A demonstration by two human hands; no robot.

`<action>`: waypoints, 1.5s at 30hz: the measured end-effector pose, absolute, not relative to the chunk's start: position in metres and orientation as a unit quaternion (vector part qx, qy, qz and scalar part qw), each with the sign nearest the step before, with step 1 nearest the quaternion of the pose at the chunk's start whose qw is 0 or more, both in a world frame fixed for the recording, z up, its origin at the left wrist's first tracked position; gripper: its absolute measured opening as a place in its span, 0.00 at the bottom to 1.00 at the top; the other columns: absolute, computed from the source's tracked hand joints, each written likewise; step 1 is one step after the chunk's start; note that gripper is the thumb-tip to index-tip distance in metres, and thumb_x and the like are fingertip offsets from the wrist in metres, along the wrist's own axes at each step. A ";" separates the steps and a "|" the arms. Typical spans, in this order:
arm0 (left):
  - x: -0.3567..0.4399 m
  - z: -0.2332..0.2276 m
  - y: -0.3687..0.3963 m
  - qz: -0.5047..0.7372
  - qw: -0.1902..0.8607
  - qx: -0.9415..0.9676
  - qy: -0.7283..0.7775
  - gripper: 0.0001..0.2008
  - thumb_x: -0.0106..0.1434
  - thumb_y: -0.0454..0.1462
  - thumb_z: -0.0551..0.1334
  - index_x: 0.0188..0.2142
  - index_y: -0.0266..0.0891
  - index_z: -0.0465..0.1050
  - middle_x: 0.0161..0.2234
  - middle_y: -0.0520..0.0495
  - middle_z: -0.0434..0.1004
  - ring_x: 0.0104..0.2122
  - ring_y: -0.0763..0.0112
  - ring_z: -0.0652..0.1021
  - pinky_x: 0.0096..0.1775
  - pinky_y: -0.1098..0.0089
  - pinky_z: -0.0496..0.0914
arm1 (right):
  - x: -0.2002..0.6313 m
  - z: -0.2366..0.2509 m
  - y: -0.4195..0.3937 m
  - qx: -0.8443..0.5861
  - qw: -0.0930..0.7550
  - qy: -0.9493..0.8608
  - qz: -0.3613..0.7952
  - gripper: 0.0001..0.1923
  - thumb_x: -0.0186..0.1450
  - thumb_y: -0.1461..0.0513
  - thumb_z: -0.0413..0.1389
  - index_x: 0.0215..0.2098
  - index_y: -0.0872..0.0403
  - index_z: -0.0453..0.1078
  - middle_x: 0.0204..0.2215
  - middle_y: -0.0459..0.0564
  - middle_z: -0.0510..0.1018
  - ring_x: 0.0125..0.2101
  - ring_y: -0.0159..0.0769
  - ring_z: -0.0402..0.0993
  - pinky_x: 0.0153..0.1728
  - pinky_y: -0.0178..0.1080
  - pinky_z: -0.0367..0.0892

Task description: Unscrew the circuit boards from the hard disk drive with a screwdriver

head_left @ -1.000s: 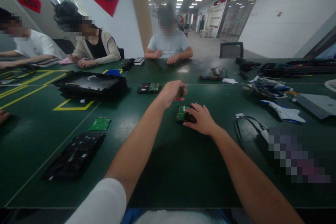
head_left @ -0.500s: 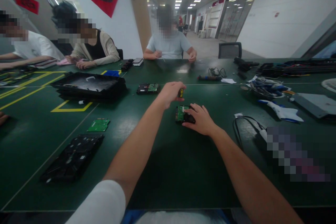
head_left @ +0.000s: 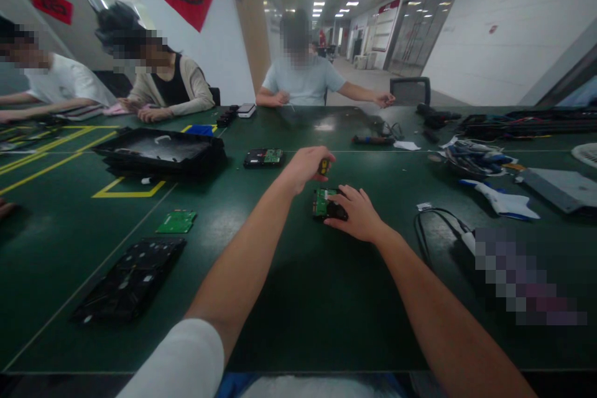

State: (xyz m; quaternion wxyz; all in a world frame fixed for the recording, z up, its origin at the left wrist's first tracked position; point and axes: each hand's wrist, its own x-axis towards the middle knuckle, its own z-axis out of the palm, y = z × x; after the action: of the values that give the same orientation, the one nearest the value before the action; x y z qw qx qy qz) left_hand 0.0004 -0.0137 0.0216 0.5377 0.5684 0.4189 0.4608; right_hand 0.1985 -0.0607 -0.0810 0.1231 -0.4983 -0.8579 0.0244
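Left hand (head_left: 305, 168) closed round a small screwdriver (head_left: 323, 166), yellow/black handle poking out past the fingers, tip aimed down at the hard drive (head_left: 323, 204). Right hand (head_left: 357, 211) flat on that drive, fingers spread over its near/right side, pinning it rather than gripping. Drive lies board-side up, green PCB showing, on the green table (head_left: 298, 298), mid-table, just ahead of both forearms. Second drive (head_left: 263, 157) further back, loose green board (head_left: 176, 222) and black tray (head_left: 130, 280) well off to the left; cable (head_left: 438, 224) near right. Person opposite w/ arm stretched out, hands apart from these. For a clean job, prob. best: keep driver upright over the screw, seat bit fully before turning, press down w/ steady wrist, hold drive firm so it can't spin, keep right fingertips clear of the bit. Screw head itself too small to make out.
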 end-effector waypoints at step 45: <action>-0.003 0.014 -0.006 0.468 0.586 0.528 0.398 0.10 0.59 0.41 0.61 0.31 0.37 0.78 0.34 0.42 0.79 0.31 0.69 0.76 0.24 0.74 0.68 | 0.199 -0.082 -0.062 -0.503 0.129 -0.854 0.037 0.38 0.65 0.37 0.56 0.67 0.45 0.64 0.71 0.59 0.59 0.71 0.59 0.50 0.68 0.66 0.44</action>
State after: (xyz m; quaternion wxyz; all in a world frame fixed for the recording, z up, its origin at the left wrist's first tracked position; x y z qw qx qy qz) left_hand -0.0029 -0.0063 0.0136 0.5861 0.5280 0.3984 0.4679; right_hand 0.1991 -0.0616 -0.0824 0.1287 -0.5025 -0.8541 0.0370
